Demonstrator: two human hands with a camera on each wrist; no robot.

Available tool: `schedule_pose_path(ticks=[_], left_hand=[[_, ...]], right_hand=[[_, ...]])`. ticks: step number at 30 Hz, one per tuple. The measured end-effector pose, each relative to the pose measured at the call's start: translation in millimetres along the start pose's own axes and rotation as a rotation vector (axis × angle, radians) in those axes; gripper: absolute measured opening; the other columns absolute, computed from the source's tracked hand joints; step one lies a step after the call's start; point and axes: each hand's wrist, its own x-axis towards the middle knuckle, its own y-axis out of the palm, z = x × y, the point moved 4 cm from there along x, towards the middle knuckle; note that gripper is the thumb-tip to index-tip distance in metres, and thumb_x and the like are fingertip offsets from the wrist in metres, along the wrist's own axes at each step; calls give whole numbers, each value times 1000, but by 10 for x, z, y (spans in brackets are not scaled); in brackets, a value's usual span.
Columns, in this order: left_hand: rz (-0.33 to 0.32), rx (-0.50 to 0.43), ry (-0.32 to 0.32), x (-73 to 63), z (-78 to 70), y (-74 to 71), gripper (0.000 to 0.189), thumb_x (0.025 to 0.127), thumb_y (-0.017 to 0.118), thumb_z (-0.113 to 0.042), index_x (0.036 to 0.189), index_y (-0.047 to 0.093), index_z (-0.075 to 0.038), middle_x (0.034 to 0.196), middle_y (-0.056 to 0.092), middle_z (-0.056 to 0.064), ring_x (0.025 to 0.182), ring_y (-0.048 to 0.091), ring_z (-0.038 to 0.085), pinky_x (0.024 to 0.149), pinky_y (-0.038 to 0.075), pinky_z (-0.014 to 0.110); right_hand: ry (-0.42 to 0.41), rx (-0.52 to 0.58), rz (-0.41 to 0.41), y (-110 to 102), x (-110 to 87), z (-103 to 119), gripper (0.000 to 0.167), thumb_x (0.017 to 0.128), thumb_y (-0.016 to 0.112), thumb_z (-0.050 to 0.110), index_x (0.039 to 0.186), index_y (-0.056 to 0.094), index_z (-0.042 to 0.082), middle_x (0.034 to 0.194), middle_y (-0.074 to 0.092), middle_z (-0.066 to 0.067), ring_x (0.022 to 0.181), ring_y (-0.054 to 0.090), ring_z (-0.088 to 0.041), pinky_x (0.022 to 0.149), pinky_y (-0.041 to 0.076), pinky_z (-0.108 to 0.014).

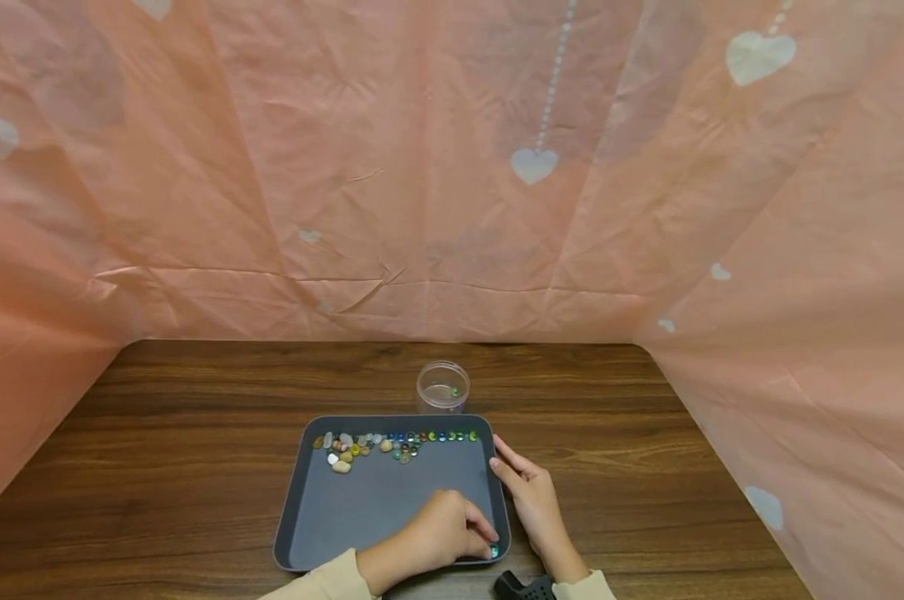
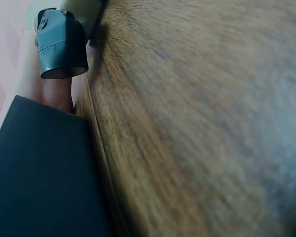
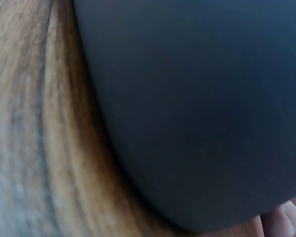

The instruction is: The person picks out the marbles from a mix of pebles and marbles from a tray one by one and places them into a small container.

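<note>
A dark grey tray (image 1: 392, 508) lies on the wooden table with glass beads and pebbles in it. My left hand (image 1: 444, 533) reaches across its front right corner, thumb and fingertips pinching a blue-green glass bead (image 1: 494, 550) low by the tray wall. The right hand (image 1: 530, 500) grips the tray's right side, its thumb at the rim. Several glass beads (image 1: 442, 437) form a row along the back wall; pebbles (image 1: 342, 467) and mixed stones cluster at the back left. The right wrist view shows the tray's outer wall (image 3: 197, 113) and some fingers (image 3: 286, 222).
Just behind the tray stands a clear round jar (image 1: 442, 387) with a few small beads inside. A black wrist device (image 1: 522, 586) sits at my right wrist. Pink cloth (image 1: 422, 208) with hearts surrounds the wooden table (image 1: 646, 467) at the back and sides.
</note>
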Motion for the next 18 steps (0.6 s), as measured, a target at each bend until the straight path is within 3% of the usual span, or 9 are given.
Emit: schedule_pose_path(ticks=[5,8,10,13,16,18], left_hand=[[-9,82,52,2,-37,9,6,75,85,-8,73,80,-12,70,76,-3,63,57,-8,59,47,13],[-29,28,41,0,-25,-29,5,74,85,-9,73,80,-10,71,76,-1,64,56,-8,60,46,13],[-50,-72,10,2,-6,-87,5,74,85,-10,75,81,-8,73,77,3,67,58,-6,61,46,14],[-80,-309,-60,10,11,-198,12,77,84,-10,84,80,-1,80,78,8,72,64,-2,65,51,17],[-109,-559,-120,24,0,-332,22,81,79,-6,97,75,9,88,78,12,78,70,6,77,59,27],[-137,-657,-150,42,-12,-435,26,84,76,-5,104,72,12,93,78,12,81,72,9,84,59,33]], right_hand=[[-8,1,-4,-5,-3,-8,41,95,67,21,135,62,11,140,59,-4,122,54,1,92,45,-10],[-8,16,0,-5,-5,-10,41,95,67,20,135,62,9,140,58,-4,118,54,8,92,45,-10],[-7,20,2,0,-6,-9,41,95,67,20,135,62,9,140,58,-4,118,54,8,93,44,-9],[-6,8,-4,8,-8,-4,41,95,67,21,134,63,10,139,59,-4,123,54,1,94,43,-9],[-4,7,-8,13,-9,-1,41,95,67,21,134,63,10,139,59,-4,128,53,-8,93,44,-9],[-5,18,-4,15,-8,-4,41,96,67,19,135,62,9,140,58,-5,128,53,-9,92,45,-10]])
